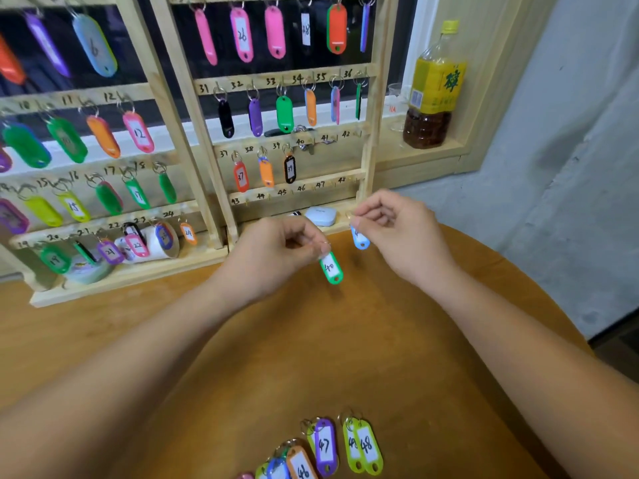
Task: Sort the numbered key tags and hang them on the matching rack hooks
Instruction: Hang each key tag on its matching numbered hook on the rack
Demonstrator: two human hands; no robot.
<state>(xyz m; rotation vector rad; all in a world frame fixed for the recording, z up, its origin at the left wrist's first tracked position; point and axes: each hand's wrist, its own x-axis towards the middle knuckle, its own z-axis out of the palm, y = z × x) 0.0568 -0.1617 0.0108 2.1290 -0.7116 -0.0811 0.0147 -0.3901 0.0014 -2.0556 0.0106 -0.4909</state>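
My left hand (280, 247) pinches the ring of a green tag marked 40 (331, 268), which hangs just above the table. My right hand (397, 223) pinches a light blue tag (359, 238) whose number is hidden by my fingers. Both hands hover in front of the right wooden rack (371, 140). On that rack, hooks 40 (300, 141), 41 and 42 and the row numbered 43 to 48 (287, 193) carry no tags. Several loose tags, among them purple 47 (325, 444) and yellow-green 48 (368, 445), lie at the table's near edge.
A second rack (193, 108) full of coloured tags stands to the left. A large tea bottle (434, 88) sits on the sill at right. A small white case (321, 216) lies at the right rack's foot. The round wooden table (276, 340) meets a grey wall at right.
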